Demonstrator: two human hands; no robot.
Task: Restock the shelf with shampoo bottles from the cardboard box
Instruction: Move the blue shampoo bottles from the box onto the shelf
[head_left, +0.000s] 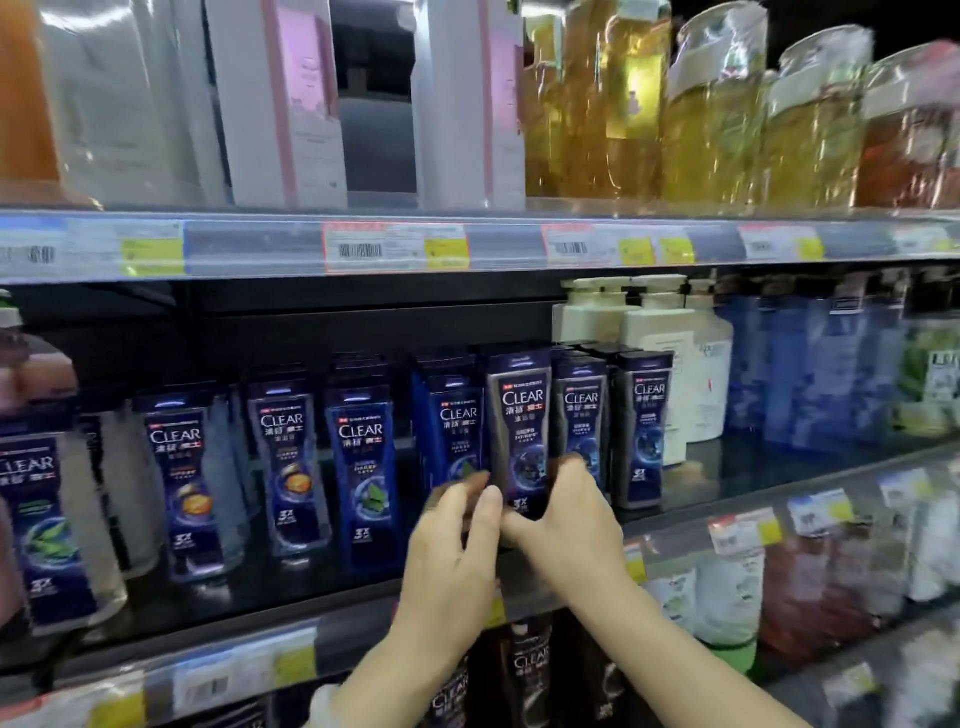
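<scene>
A dark grey Clear shampoo bottle stands upright at the front of the middle shelf. Both of my hands wrap its lower part: my left hand on its left side, my right hand on its right, thumbs meeting in front of its base. Rows of similar Clear bottles flank it, a blue one to the left and grey ones to the right. The cardboard box is out of view.
More Clear bottles line the shelf to the left. White pump bottles and blue packs stand to the right. The upper shelf holds white boxes and amber bottles. Price tags run along the shelf edges.
</scene>
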